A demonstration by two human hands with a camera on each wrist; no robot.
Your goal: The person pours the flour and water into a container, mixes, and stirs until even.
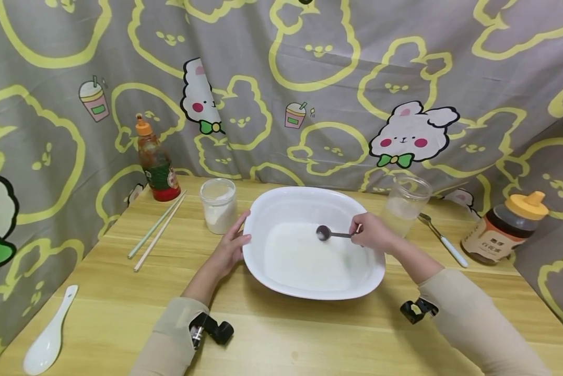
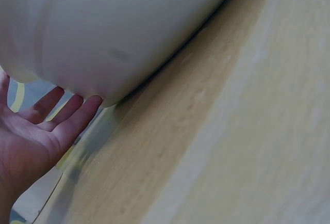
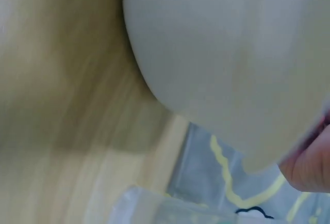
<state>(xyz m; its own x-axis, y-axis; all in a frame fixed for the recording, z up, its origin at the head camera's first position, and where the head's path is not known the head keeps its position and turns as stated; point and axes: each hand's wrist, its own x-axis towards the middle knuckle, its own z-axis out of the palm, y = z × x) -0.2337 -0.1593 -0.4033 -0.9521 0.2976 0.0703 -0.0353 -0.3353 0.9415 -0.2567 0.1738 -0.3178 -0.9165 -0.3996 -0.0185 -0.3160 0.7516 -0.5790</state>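
We begin with the table point(image 1: 121, 313), a pale wooden one set against a printed curtain; it carries everything within easy reach of both arms. In its middle stands the big white basin point(image 1: 309, 282), placed straight in front of us, so both hands can meet at it. Our left hand point(image 1: 230, 250) lies against the basin's left wall with straight fingers point(image 2: 77, 115), a wide grip that holds nothing; we judge that it only steadies the basin so it does not slide. Our right hand point(image 1: 373, 232) is over the right rim, its grip narrow, pinching the handle of a small metal spoon point(image 1: 330, 234). The spoon's bowl hangs low inside the basin, with a little white powder in it, it seems. Behind the right hand stands a clear jar point(image 1: 406, 206), and left of the basin a jar of white powder point(image 1: 218, 205), both near enough to scoop from. The honey bottle point(image 1: 504, 230), sauce bottle point(image 1: 156, 167), chopsticks point(image 1: 156, 232) and white ceramic spoon point(image 1: 48, 339) lie aside.
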